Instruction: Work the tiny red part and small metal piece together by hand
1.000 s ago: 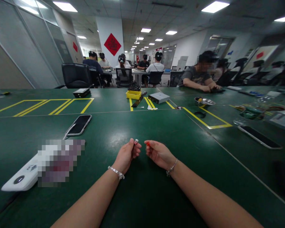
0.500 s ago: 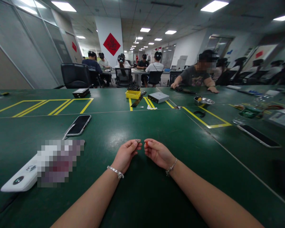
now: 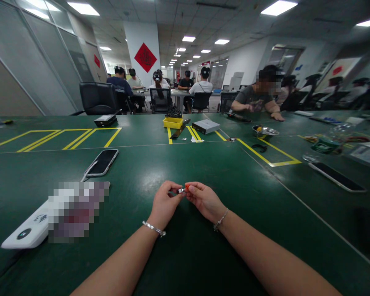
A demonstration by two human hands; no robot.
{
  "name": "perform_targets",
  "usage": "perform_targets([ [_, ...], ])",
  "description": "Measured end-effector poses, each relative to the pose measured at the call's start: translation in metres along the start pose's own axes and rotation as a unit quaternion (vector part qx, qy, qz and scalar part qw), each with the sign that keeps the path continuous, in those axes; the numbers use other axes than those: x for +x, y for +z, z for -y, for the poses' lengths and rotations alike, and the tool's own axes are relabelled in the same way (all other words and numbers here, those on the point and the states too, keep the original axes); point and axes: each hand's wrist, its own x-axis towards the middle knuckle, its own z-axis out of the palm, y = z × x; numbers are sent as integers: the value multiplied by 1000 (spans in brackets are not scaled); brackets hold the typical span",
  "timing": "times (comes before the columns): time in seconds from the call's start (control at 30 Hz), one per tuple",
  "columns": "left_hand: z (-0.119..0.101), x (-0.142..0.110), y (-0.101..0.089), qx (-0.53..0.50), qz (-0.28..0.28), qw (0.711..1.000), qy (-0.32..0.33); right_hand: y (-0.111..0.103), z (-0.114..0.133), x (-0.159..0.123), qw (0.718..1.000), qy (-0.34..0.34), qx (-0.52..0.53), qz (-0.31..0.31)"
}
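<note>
Just above the green table (image 3: 135, 164), my left hand (image 3: 165, 202) is closed in a pinch on a small silvery metal piece (image 3: 181, 190), whose exact kind I cannot make out. Close beside it, my right hand (image 3: 205, 200) pinches a small orange-red piece (image 3: 187, 187). The two pieces are side by side at the fingertips; whether they touch I cannot tell. Fingers cover most of both pieces. Each wrist wears a silver bracelet.
To the left lie a smartphone (image 3: 102, 162) on a cable and a white device (image 3: 27, 230). Farther back are a yellow tray (image 3: 172, 123), a grey box (image 3: 206, 126) and a metal bowl (image 3: 265, 131). Another phone (image 3: 336, 176) lies right. A person (image 3: 253, 98) sits across the table.
My left hand has turned and come in to my right hand, closing the gap between them. More of the silvery piece shows now. The person across has drawn one arm back.
</note>
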Motion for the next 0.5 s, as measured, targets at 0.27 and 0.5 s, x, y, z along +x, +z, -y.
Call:
perform_targets([
  [0.27,0,-3,0,100,-26,992,72,9,-13,-6,990,-78,-112,-42],
  [0.5,-1,-5,-1,114,-46,988,93,13,-11,-14,969,-125,-207,-53],
])
